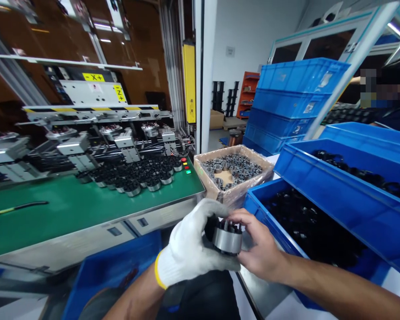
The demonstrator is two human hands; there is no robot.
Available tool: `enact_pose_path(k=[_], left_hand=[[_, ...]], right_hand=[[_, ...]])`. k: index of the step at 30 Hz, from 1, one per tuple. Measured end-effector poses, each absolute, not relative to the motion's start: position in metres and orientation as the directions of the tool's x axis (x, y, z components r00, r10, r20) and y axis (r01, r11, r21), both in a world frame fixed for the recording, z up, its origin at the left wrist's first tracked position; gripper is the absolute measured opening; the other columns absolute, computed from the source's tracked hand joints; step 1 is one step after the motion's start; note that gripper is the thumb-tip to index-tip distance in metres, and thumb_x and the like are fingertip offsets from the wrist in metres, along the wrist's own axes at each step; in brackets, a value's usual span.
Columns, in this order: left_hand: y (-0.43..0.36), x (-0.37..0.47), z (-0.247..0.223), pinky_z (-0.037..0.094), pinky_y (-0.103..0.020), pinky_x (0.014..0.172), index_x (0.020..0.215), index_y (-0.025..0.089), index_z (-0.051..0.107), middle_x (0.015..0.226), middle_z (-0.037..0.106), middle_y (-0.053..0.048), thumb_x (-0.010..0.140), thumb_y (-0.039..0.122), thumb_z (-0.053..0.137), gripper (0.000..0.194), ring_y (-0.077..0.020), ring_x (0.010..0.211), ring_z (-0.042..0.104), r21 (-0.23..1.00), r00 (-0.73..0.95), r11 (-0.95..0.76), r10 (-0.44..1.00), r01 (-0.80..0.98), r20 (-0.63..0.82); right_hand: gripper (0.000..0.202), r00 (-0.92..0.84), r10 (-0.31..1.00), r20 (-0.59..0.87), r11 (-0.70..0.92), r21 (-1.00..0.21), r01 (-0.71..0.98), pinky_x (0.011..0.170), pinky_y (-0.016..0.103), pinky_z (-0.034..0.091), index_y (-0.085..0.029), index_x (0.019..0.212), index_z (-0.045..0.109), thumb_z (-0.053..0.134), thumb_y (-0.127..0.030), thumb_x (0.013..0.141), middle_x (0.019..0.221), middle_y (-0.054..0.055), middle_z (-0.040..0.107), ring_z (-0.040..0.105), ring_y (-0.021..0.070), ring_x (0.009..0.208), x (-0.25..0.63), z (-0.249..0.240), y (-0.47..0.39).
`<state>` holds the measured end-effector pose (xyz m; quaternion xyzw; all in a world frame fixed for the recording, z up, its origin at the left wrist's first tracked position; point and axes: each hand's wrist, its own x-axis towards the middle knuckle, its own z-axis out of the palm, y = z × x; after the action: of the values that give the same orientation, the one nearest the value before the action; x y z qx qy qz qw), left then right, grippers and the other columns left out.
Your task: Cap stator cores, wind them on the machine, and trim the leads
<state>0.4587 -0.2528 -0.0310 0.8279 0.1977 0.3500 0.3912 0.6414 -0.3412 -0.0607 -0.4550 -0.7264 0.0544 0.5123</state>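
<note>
Your left hand in a white knit glove with a yellow cuff [193, 242] wraps a short silver metal ring with black toothed inserts [227, 240], clamped from the side. Your bare right hand [262, 244] pinches it opposite, fingers at the upper rim, thumb low. Part sits between both hands, slightly tilted, over your lap. My judgement: let the glove carry the weight, press evenly around the rim, spare the upright black teeth; they look easily bent.

Just beyond: brown cardboard box lined with clear plastic [209, 189], silver rings inside, bare floor showing midway. Right: open blue plastic bin [253, 202], dark with black parts; their shape is hard to tell. Above it, a second blue plastic bin [336, 191], black parts too. Farther back, stacked blue plastic crates [286, 102], contents hidden.
</note>
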Motion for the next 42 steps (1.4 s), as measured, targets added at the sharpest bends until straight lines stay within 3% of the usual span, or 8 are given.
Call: enact_pose_path(k=[14, 19, 23, 25, 28, 32, 37, 42], left_hand=[[-0.242, 0.449, -0.027, 0.061, -0.031, 0.071, 0.117, 0.022, 0.063, 0.108, 0.074, -0.007, 0.075, 0.034, 0.082, 0.047, -0.0217, 0.086, 0.075, 0.268, 0.692, -0.961, 0.233, 0.059, 0.683], [-0.241, 0.448, -0.047, 0.060, -0.031, 0.089, 0.121, 0.027, 0.066, 0.114, 0.074, -0.006, 0.080, 0.042, 0.082, 0.046, -0.0219, 0.103, 0.073, 0.542, 0.595, -0.836, 0.393, -0.087, 0.701], [-0.246, 0.449, -0.067, 0.050, -0.042, 0.112, 0.136, 0.030, 0.060, 0.145, 0.059, -0.009, 0.069, 0.033, 0.089, 0.073, -0.0305, 0.134, 0.058, 0.883, 0.681, -0.457, 0.612, -0.109, 0.401], [-0.249, 0.450, -0.073, 0.049, -0.046, 0.113, 0.142, 0.031, 0.054, 0.145, 0.059, -0.008, 0.057, 0.024, 0.093, 0.093, -0.0325, 0.132, 0.059, 0.936, 0.711, -0.352, 0.666, 0.033, 0.225], [-0.252, 0.454, -0.080, 0.055, -0.042, 0.106, 0.136, 0.031, 0.057, 0.131, 0.068, -0.005, 0.062, 0.022, 0.089, 0.082, -0.0287, 0.120, 0.066, 0.970, 0.675, -0.238, 0.724, 0.052, 0.141], [-0.249, 0.453, -0.084, 0.054, -0.037, 0.106, 0.141, 0.029, 0.053, 0.134, 0.068, -0.007, 0.076, 0.026, 0.080, 0.071, -0.0254, 0.122, 0.066, 0.948, 0.694, -0.279, 0.653, -0.152, 0.303], [-0.238, 0.450, -0.065, 0.053, -0.034, 0.105, 0.131, 0.029, 0.060, 0.137, 0.062, -0.008, 0.075, 0.027, 0.085, 0.061, -0.0246, 0.125, 0.064, 0.729, 0.687, -0.681, 0.497, -0.070, 0.530], [-0.245, 0.452, -0.059, 0.058, -0.029, 0.091, 0.128, 0.029, 0.060, 0.121, 0.072, -0.005, 0.075, 0.031, 0.086, 0.059, -0.0214, 0.106, 0.073, 0.579, 0.675, -0.815, 0.419, -0.015, 0.607]], right_hand=[[0.047, -0.154, 0.661, 0.734, 0.573, -0.363, 0.735, 0.083, 0.031, 0.059, -0.018, 0.118, 0.057, 0.067, -0.010, 0.073, 0.102, 0.008, 0.069, 0.070, 0.0205, 0.094, 0.644, -0.052, -0.342], [0.055, -0.107, 0.691, 0.715, 0.564, -0.441, 0.698, 0.087, 0.033, 0.060, -0.019, 0.126, 0.053, 0.070, -0.013, 0.075, 0.113, 0.011, 0.066, 0.068, 0.0223, 0.104, 0.644, -0.047, -0.341], [0.042, -0.137, 0.659, 0.740, 0.612, -0.421, 0.669, 0.090, 0.034, 0.060, -0.021, 0.117, 0.056, 0.070, -0.010, 0.078, 0.114, 0.011, 0.065, 0.068, 0.0219, 0.105, 0.644, -0.044, -0.339], [0.044, -0.170, 0.618, 0.768, 0.637, -0.362, 0.681, 0.084, 0.033, 0.061, -0.020, 0.121, 0.056, 0.068, -0.009, 0.080, 0.109, 0.011, 0.066, 0.068, 0.0216, 0.099, 0.644, -0.046, -0.339], [0.055, -0.164, 0.644, 0.747, 0.589, -0.348, 0.729, 0.087, 0.035, 0.061, -0.018, 0.131, 0.054, 0.068, -0.010, 0.079, 0.114, 0.014, 0.064, 0.067, 0.0244, 0.106, 0.645, -0.048, -0.339], [0.048, -0.128, 0.701, 0.702, 0.544, -0.409, 0.733, 0.096, 0.033, 0.059, -0.019, 0.125, 0.057, 0.068, -0.009, 0.080, 0.117, 0.012, 0.064, 0.066, 0.0224, 0.111, 0.647, -0.048, -0.339], [0.048, -0.145, 0.688, 0.711, 0.554, -0.385, 0.738, 0.092, 0.030, 0.061, -0.020, 0.128, 0.057, 0.064, -0.006, 0.083, 0.113, 0.011, 0.066, 0.069, 0.0212, 0.106, 0.645, -0.046, -0.340], [0.049, -0.208, 0.680, 0.703, 0.542, -0.291, 0.789, 0.093, 0.029, 0.062, -0.020, 0.134, 0.055, 0.055, -0.008, 0.086, 0.115, 0.011, 0.069, 0.072, 0.0220, 0.107, 0.644, -0.054, -0.343]])
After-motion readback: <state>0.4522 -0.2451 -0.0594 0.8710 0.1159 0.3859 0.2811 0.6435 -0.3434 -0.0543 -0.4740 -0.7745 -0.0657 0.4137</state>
